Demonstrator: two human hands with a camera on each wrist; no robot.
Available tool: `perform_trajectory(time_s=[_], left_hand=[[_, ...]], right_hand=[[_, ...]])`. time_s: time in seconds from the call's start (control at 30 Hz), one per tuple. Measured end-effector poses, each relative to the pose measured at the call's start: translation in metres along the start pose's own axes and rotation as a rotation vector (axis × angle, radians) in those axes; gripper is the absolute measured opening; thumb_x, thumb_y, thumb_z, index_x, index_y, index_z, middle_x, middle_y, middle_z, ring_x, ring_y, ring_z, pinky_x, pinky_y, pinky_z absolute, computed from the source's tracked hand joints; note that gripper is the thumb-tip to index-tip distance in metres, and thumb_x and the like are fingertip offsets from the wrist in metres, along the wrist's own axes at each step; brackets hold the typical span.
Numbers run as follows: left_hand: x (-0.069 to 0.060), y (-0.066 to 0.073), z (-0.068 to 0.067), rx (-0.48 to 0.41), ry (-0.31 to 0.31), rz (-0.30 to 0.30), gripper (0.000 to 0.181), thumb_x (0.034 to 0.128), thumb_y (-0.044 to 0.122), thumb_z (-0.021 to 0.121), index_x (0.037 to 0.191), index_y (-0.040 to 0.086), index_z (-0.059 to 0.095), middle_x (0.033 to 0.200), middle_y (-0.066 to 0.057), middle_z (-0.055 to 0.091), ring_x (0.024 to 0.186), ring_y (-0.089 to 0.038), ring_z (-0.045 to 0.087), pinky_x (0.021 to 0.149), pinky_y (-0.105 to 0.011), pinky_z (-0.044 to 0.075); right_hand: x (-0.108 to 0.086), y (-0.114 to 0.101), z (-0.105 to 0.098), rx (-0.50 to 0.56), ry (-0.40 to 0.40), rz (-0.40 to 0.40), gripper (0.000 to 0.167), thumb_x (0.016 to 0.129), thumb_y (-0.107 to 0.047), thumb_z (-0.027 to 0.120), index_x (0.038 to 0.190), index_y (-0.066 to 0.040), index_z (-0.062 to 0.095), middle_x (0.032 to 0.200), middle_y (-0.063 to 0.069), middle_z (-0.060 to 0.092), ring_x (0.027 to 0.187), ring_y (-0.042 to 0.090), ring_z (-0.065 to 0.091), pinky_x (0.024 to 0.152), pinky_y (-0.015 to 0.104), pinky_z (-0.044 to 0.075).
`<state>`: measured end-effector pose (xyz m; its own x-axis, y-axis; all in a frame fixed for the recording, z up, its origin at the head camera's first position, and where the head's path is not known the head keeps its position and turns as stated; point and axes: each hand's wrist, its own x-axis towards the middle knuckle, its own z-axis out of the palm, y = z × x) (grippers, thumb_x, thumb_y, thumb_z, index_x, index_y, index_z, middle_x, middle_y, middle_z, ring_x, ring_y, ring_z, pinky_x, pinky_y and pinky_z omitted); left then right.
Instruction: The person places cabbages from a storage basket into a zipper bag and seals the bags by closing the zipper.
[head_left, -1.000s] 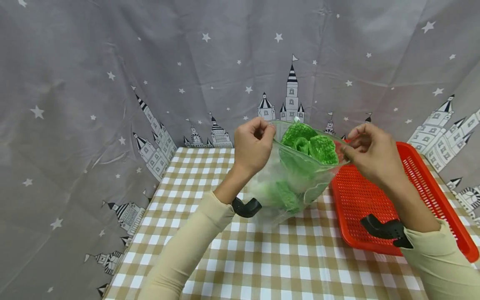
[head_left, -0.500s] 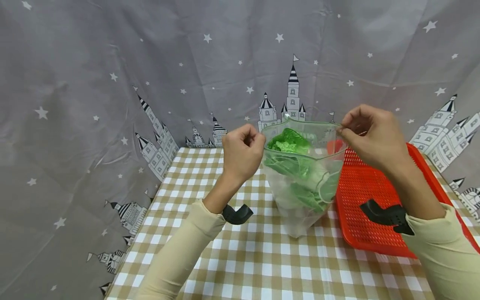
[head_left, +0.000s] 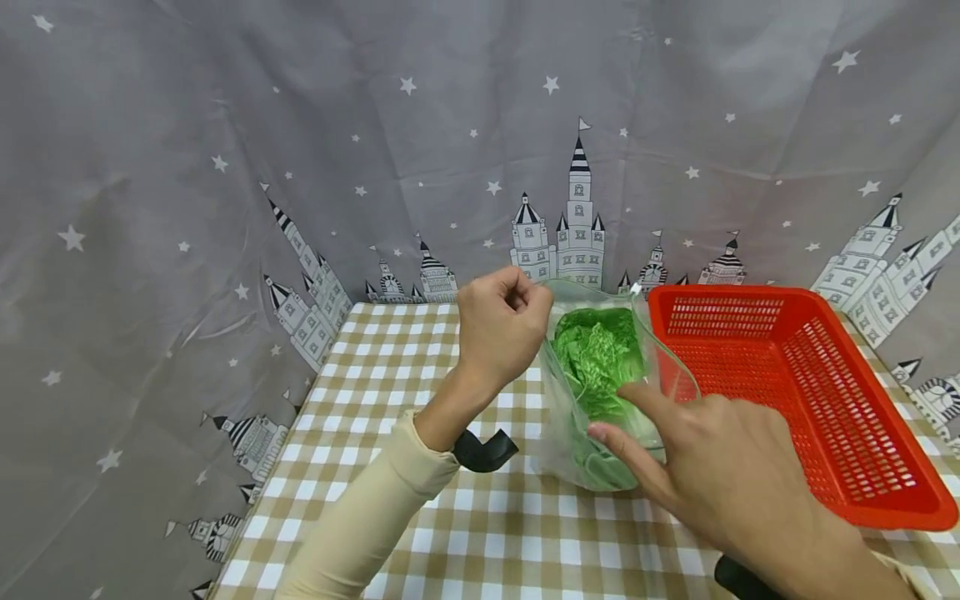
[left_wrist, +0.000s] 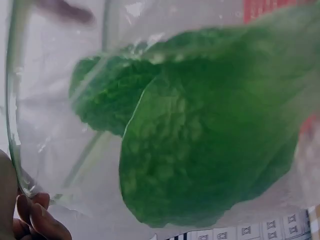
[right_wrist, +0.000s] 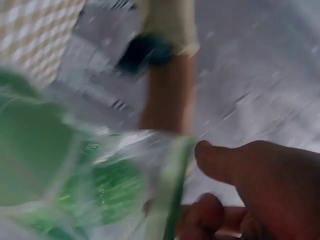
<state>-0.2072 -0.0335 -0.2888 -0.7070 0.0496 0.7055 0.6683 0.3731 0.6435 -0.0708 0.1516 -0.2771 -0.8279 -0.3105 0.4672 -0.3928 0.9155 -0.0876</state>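
A clear plastic bag [head_left: 558, 433] with a green rim hangs over the table, its mouth open toward the camera. Leafy green vegetable [head_left: 600, 358] lies inside it, and its leaves [left_wrist: 200, 140] show through the plastic in the left wrist view. My left hand [head_left: 501, 329] pinches the bag's rim at its left corner. The right hand [head_left: 727, 467] is at the near right side of the bag, thumb and forefinger extended and apart in front of the mouth. In the right wrist view, that hand [right_wrist: 260, 185] is beside the rim; contact is unclear.
A red perforated basket [head_left: 862, 400] stands to the right of the bag, with nothing seen inside. Beneath everything is a brown-and-white checked tablecloth [head_left: 420, 533]. A grey curtain [head_left: 300, 100] printed with castles and stars hangs behind and at the left.
My right hand has let go of the bag's right corner and come down toward the near side. The bag's mouth has turned toward the camera, while the left hand keeps its pinch.
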Motion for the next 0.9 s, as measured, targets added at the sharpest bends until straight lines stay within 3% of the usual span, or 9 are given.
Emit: perform_trajectory(time_s=[0.13,0.23,0.3,0.43,0.57,0.67,0.77,0.83,0.9], left_hand=[[0.0,0.004,0.002,0.049,0.005,-0.001,0.021,0.0747,0.004,0.055,0.055,0.012,0.054,0.046,0.005,0.047,0.039,-0.006,0.042,0.041,-0.026,0.038],[0.0,0.007,0.004,0.052,0.002,-0.006,0.022,0.0744,0.004,0.055,0.054,0.013,0.053,0.045,0.005,0.046,0.038,-0.007,0.041,0.04,-0.026,0.037],[-0.001,0.008,0.005,0.043,-0.014,-0.018,0.024,0.0749,0.004,0.056,0.053,0.013,0.052,0.044,0.005,0.045,0.038,-0.007,0.04,0.039,-0.026,0.035],[-0.004,0.011,0.001,-0.001,-0.08,-0.07,0.027,0.0771,0.005,0.055,0.052,0.013,0.05,0.042,0.005,0.043,0.037,-0.007,0.038,0.039,-0.026,0.032],[-0.005,0.014,-0.012,-0.034,-0.183,-0.16,0.027,0.0793,0.006,0.054,0.053,0.013,0.051,0.043,0.005,0.043,0.038,-0.009,0.038,0.044,-0.027,0.033],[-0.003,0.014,-0.023,-0.003,-0.278,-0.205,0.029,0.0844,0.011,0.055,0.056,0.012,0.054,0.047,0.004,0.047,0.043,-0.012,0.041,0.048,-0.029,0.036],[0.006,0.0,-0.03,0.074,-0.317,-0.205,0.025,0.0922,0.019,0.057,0.069,0.011,0.061,0.061,0.002,0.057,0.053,-0.015,0.05,0.055,-0.031,0.041],[0.013,-0.016,-0.031,0.074,-0.371,-0.213,0.018,0.098,0.023,0.055,0.092,0.011,0.067,0.084,0.0,0.066,0.071,-0.017,0.059,0.066,-0.033,0.047],[0.018,-0.035,-0.027,0.028,-0.479,-0.227,0.024,0.1019,0.024,0.052,0.122,0.013,0.061,0.113,-0.003,0.065,0.096,-0.019,0.061,0.082,-0.036,0.049]], right_hand=[[-0.019,-0.022,-0.001,-0.001,-0.063,-0.01,0.054,0.086,-0.063,0.061,0.117,-0.02,0.069,0.046,-0.014,0.019,0.037,0.003,0.019,0.037,0.02,0.023],[-0.022,-0.032,0.005,0.099,-0.084,-0.051,0.054,0.089,-0.062,0.059,0.123,-0.021,0.064,0.049,-0.018,0.023,0.039,0.0,0.021,0.037,0.02,0.023],[-0.019,-0.034,0.011,0.183,-0.05,-0.081,0.046,0.09,-0.056,0.061,0.119,-0.021,0.065,0.055,-0.019,0.04,0.044,-0.001,0.036,0.039,0.021,0.032],[-0.011,-0.029,0.02,0.312,0.081,-0.125,0.03,0.088,-0.049,0.067,0.096,-0.02,0.07,0.081,-0.013,0.061,0.075,0.006,0.057,0.059,0.03,0.051],[-0.008,-0.021,0.025,0.343,0.167,-0.135,0.038,0.078,-0.057,0.074,0.078,-0.021,0.063,0.083,-0.01,0.058,0.084,0.011,0.055,0.068,0.034,0.051],[-0.006,-0.015,0.027,0.382,0.221,-0.165,0.04,0.084,-0.056,0.069,0.071,-0.021,0.056,0.08,-0.009,0.056,0.08,0.011,0.053,0.067,0.028,0.049],[-0.003,-0.007,0.026,0.46,0.277,-0.232,0.035,0.096,-0.045,0.057,0.07,-0.021,0.055,0.079,-0.009,0.058,0.084,0.015,0.057,0.074,0.022,0.048],[-0.002,-0.001,0.024,0.514,0.29,-0.281,0.033,0.098,-0.039,0.053,0.071,-0.02,0.057,0.081,-0.009,0.061,0.091,0.018,0.061,0.085,0.02,0.047],[-0.003,0.005,0.022,0.547,0.276,-0.319,0.031,0.098,-0.037,0.053,0.073,-0.02,0.06,0.083,-0.008,0.064,0.099,0.022,0.062,0.095,0.019,0.043]])
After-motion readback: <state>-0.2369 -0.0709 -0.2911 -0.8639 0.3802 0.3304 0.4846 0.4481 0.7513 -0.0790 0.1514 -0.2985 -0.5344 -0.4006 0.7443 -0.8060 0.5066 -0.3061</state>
